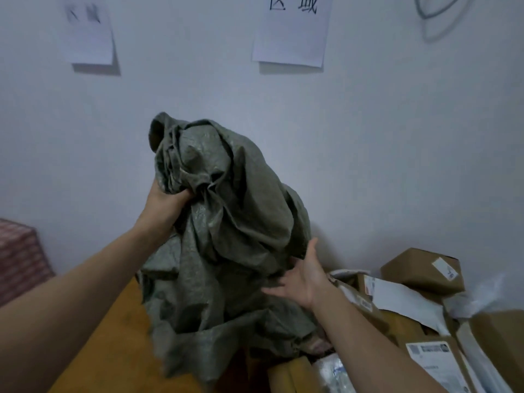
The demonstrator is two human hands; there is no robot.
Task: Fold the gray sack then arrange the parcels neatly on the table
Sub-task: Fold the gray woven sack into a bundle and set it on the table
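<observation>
- Plain white wall (pixel 368 137) fills pretty much the whole far side.
- The gray sack (pixel 226 251) is the big thing in the middle. It's all crumpled and held up in the air in front of the wall, with its bottom end drooping onto the table's near right part and over the left edge of the parcel pile.
- Wooden table (pixel 113 336) sits below it, with bare orange-brown top showing on the near left.
- The parcels (pixel 411 321) are heaped in a messy pile on the right: brown cardboard boxes, white mailers and a few shipping labels facing up. One brown box (pixel 419 268) sits tilted on top at the far end.
- A red-and-white checkered thing (pixel 19 256) pokes in at the left edge; can't tell what it is.
- Two sheets of paper (pixel 292 32) are stuck high on the wall, with printed characters on them.
- The left hand (pixel 164 202) is up high, fingers curled tight around a bunched handful of the sack near its top.
- The right hand (pixel 306 276) is lower, palm turned toward the sack and fingers spread wide, with the tips right at the fabric on its right side.
- A gray cable (pixel 436 12) loops on the wall at the top right.
</observation>
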